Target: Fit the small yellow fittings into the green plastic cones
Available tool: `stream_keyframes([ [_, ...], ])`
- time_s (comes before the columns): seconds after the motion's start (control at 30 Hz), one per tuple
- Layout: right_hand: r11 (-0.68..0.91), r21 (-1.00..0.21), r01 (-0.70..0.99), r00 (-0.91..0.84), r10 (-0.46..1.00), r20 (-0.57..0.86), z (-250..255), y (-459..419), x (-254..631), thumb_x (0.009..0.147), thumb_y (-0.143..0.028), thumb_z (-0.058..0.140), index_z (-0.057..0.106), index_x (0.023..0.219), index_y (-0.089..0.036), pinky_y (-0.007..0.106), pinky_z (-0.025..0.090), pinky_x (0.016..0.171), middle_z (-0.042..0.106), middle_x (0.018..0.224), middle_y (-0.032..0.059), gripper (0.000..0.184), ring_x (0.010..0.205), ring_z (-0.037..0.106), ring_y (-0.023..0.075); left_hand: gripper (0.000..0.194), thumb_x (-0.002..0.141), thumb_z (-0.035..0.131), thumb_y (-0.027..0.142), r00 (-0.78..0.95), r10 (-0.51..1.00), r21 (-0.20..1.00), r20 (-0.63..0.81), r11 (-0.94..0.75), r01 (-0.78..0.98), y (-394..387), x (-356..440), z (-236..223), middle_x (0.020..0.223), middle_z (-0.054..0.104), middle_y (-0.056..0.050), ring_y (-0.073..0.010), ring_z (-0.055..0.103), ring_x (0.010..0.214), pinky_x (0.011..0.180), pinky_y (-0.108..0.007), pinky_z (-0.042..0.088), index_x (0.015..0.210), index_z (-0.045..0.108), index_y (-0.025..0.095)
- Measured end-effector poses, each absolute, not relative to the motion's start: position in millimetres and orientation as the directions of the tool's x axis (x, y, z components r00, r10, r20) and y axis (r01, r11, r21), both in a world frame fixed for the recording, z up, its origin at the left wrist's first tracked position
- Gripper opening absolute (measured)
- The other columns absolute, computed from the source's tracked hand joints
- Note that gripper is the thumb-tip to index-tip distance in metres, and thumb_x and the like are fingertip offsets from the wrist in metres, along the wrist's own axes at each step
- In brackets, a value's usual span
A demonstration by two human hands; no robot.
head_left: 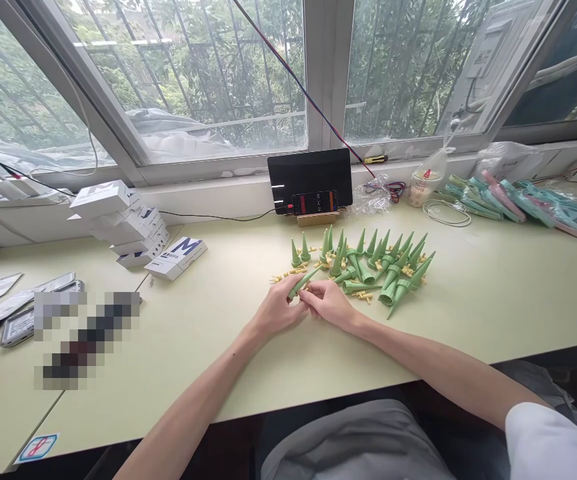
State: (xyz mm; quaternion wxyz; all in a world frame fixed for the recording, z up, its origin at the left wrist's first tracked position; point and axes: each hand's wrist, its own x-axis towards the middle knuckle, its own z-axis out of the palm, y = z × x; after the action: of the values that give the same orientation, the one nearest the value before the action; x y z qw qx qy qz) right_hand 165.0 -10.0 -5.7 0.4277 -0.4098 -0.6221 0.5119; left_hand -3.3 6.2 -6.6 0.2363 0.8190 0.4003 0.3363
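Note:
My left hand (277, 308) is closed around a green plastic cone spike (302, 283), its tip pointing up and to the right. At the wide end of this spike, the fingers of my right hand (332, 304) are pinched together; whatever they hold there is too small to make out. Just beyond my hands lie several more green cone spikes (402, 285), some standing on their wide ends and others on their sides. Small yellow plastic fittings (364, 297) are scattered among them, and a few sit to the left near my left fingers.
A dark tablet (309, 175) leans at the window, with a phone (315, 201) showing a timer before it. White boxes (123, 223) are stacked at left, near flat devices (18, 307). Packaged pastel items (533, 203) and a bagged cup (424, 183) stand at back right.

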Motion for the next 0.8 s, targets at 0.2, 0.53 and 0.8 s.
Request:
stream_keyframes([
  [0.2,0.146,-0.987,0.070,-0.299,0.947,0.119,-8.9,-8.5,165.6,0.088,-0.042,0.061,0.054,0.062,-0.019,0.024,0.040,0.046,0.052,0.046,-0.0034,0.036,0.042,0.050,0.0115,0.042,0.082,0.061,0.017,0.448,0.807,0.650,0.385,-0.582,0.489,7.4,-3.8,-8.3,0.103,0.069,-0.007,-0.0131,0.059,0.079,0.054,-0.019,0.044,0.124,0.062,0.019],
  [0.53,0.215,-0.975,0.054,-0.328,0.926,0.186,-9.1,-8.5,166.6,0.091,-0.038,0.059,0.056,0.063,-0.019,0.024,0.038,0.045,0.052,0.047,-0.0035,0.034,0.042,0.049,0.0113,0.039,0.082,0.061,0.015,0.460,0.787,0.629,0.411,-0.610,0.482,6.9,-2.7,-4.1,0.098,0.067,-0.006,-0.0137,0.058,0.079,0.059,-0.021,0.044,0.120,0.062,0.018],
  [0.8,0.271,-0.960,0.073,-0.310,0.921,0.236,-5.0,-12.1,166.0,0.092,-0.031,0.057,0.054,0.059,-0.018,0.023,0.036,0.046,0.052,0.046,-0.0034,0.035,0.043,0.047,0.0100,0.037,0.084,0.061,0.017,0.476,0.761,0.616,0.441,-0.642,0.456,6.0,-3.0,-5.0,0.093,0.067,-0.004,-0.0120,0.055,0.073,0.054,-0.020,0.040,0.120,0.061,0.018],
])
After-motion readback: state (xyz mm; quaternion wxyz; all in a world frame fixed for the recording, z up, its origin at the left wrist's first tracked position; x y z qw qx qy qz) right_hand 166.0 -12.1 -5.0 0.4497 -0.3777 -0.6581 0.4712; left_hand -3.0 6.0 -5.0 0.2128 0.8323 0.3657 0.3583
